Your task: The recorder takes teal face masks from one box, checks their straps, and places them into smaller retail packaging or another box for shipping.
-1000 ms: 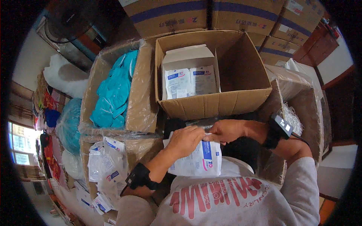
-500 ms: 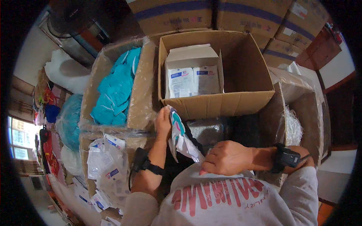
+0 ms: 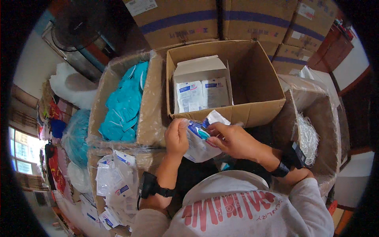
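Observation:
A white plastic packet (image 3: 202,151) with blue print is held up in front of my chest, a bit of teal fabric (image 3: 203,134) showing at its top. My left hand (image 3: 176,136) is closed on the packet's left edge. From the right, my right hand (image 3: 235,139) pinches the upper part, where a white flap (image 3: 216,117) sticks up past the fingers. Just beyond both hands stands a large open cardboard box (image 3: 252,113). Inside it, on the left, a smaller white carton (image 3: 201,65) contains upright packets of the same look (image 3: 190,94).
On the left, a plastic-lined box (image 3: 154,114) holds a heap of teal masks (image 3: 122,106). Loose packets (image 3: 118,181) are piled nearer me. A lined box (image 3: 329,138) on the right contains white straps (image 3: 308,136). Sealed cartons (image 3: 252,23) are stacked at the back.
My right hand has moved up and away from my chest to the packet's top. The packet, earlier stretched slantwise between my hands, now hangs broad side toward me. My left hand has shifted slightly.

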### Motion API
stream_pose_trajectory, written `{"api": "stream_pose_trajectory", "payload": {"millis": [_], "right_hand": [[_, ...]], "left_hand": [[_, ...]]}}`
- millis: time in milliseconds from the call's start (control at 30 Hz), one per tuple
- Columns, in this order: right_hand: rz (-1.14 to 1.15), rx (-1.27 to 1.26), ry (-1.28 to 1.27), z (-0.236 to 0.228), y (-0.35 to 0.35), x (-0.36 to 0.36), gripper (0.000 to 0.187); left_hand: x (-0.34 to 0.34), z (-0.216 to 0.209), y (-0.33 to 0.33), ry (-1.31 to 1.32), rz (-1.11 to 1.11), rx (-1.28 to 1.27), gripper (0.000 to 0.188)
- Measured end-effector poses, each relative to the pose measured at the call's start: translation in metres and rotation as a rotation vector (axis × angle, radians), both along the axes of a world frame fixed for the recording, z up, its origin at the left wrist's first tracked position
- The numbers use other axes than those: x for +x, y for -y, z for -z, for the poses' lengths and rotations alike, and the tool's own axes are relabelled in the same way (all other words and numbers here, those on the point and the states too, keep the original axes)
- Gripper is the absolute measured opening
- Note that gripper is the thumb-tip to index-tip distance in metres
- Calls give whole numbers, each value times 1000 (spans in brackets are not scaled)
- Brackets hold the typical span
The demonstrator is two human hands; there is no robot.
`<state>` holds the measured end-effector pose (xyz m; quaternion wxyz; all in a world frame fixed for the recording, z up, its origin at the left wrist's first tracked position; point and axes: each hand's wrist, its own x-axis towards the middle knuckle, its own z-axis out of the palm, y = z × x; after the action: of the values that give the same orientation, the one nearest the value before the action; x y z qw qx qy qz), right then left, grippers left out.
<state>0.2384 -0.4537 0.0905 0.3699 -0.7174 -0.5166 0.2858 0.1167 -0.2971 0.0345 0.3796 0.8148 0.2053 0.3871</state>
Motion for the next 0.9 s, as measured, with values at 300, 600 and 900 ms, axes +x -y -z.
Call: {"api": "stream_pose_trajectory", "payload": {"millis": [300, 600, 900], "right_hand": [[32, 82, 117, 19, -5, -12, 26], [-63, 131, 168, 20, -14, -11, 19], [243, 511, 55, -1, -8, 13, 18]], "left_hand": [[-9, -1, 10, -23, 27, 56, 20], [-13, 1, 9, 80, 90, 185, 21], [-14, 24, -9, 184, -346, 53, 26]]}}
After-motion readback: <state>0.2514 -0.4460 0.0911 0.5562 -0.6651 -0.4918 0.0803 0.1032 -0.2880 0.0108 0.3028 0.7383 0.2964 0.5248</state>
